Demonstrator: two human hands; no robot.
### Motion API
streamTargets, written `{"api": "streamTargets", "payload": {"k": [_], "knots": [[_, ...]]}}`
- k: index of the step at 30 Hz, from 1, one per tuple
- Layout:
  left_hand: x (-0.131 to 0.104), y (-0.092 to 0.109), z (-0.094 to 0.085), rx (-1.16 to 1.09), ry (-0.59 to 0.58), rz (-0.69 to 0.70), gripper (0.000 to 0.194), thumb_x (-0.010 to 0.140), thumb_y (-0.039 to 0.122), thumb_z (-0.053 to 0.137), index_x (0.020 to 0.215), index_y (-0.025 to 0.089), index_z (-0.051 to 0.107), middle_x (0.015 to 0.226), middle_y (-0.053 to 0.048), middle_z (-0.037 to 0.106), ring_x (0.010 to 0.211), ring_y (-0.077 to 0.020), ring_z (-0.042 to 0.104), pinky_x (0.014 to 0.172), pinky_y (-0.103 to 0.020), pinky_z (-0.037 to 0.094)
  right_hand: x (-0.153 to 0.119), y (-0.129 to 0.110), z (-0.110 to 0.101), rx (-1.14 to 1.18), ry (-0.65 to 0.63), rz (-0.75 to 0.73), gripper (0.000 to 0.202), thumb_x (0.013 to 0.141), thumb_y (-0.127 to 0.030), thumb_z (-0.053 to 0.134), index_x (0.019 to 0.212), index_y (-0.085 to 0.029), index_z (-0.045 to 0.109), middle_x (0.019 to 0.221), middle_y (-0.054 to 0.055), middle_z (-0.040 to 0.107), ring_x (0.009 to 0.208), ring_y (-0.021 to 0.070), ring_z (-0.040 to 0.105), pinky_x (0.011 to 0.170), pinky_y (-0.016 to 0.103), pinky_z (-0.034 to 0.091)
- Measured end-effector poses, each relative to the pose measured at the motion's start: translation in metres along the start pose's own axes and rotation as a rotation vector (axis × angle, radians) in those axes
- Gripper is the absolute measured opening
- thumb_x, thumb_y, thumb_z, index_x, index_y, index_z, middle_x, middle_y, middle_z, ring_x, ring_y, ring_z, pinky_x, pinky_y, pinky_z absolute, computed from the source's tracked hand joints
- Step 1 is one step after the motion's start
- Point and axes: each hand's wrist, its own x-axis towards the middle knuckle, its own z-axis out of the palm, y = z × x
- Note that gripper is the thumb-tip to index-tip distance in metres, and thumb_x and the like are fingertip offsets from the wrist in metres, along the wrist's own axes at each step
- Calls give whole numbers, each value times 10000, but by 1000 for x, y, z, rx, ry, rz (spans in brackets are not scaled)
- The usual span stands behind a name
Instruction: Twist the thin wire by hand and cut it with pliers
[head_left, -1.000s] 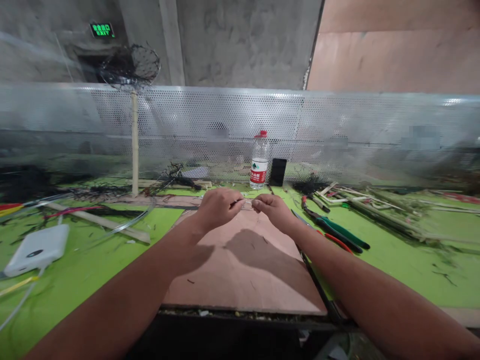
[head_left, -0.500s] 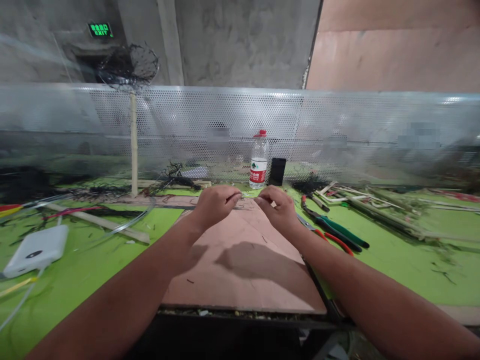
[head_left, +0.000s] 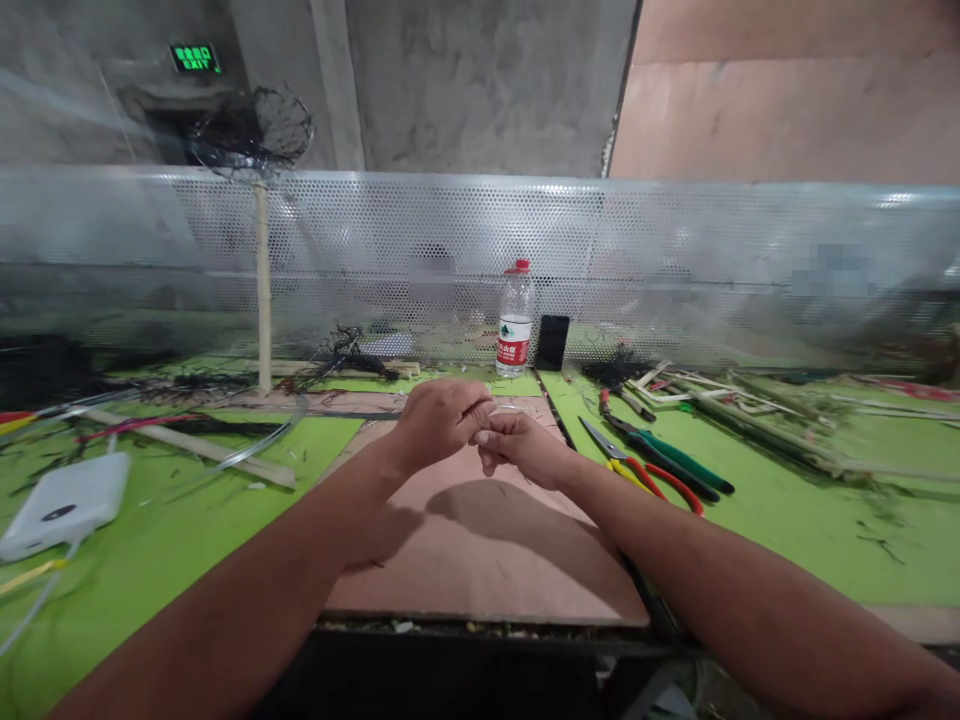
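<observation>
My left hand [head_left: 445, 415] and my right hand [head_left: 523, 446] meet over the far part of a pinkish wooden board [head_left: 480, 560]. The fingers of both are pinched together, and the fingertips touch or nearly touch. A thin pale strand or wire [head_left: 513, 408] shows just above the right fingers; most of whatever the fingers hold is hidden. Right of my right hand lie scissors [head_left: 637, 470] with red and yellow handles, and beside them pliers [head_left: 679, 465] with dark green grips.
A water bottle [head_left: 514, 330] and a dark phone [head_left: 552, 343] stand before a perforated metal screen [head_left: 360, 230]. On the left are a white power bank [head_left: 67, 505], a wooden stick [head_left: 202, 450] and an upright pole [head_left: 263, 290]. Bamboo strips [head_left: 765, 420] lie on the right.
My right hand has moved left and slightly toward me, closing the gap to my left hand. More of the scissors shows now.
</observation>
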Motion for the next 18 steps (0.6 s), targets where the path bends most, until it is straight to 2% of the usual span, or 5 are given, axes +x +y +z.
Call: {"api": "streamTargets", "payload": {"k": [3, 7, 12, 15, 18], "knots": [[1, 4, -4, -46, -36, -4, 244, 870, 327, 438, 791, 175, 612, 705, -9, 626, 675, -130, 549, 602, -245, 332, 4, 4, -3, -44, 127, -44, 241, 798, -354, 567, 665, -154, 567, 544, -10, 552, 510, 92, 500, 528, 229, 389], [2, 11, -5, -141, -97, -9, 254, 875, 307, 430, 771, 182, 625, 721, -2, 636, 675, -117, 552, 596, -232, 332, 13, 6, -8, -110, 327, -206, 292, 774, -354, 573, 560, -160, 535, 457, -39, 446, 440, 74, 393, 456, 220, 307], [1, 13, 1, -149, -75, 30, 218, 838, 287, 490, 689, 183, 611, 654, 10, 617, 611, -106, 535, 556, -232, 304, 21, 9, -12, -48, 451, -267, 240, 745, -378, 605, 645, -161, 588, 521, -34, 476, 457, 80, 411, 452, 223, 321], [-1, 12, 5, -74, -67, 46, 211, 842, 311, 487, 722, 175, 593, 655, -2, 615, 604, -119, 534, 544, -239, 298, 24, 12, -13, 2, 509, -257, 237, 733, -381, 623, 674, -151, 620, 562, -17, 524, 504, 92, 459, 492, 231, 370], [-3, 12, 8, 11, -84, 75, 191, 850, 314, 478, 784, 167, 582, 693, -19, 629, 619, -134, 552, 545, -242, 315, 24, 13, -12, 196, 523, -223, 236, 701, -339, 666, 853, -160, 637, 660, -7, 594, 574, 104, 520, 553, 240, 423]]}}
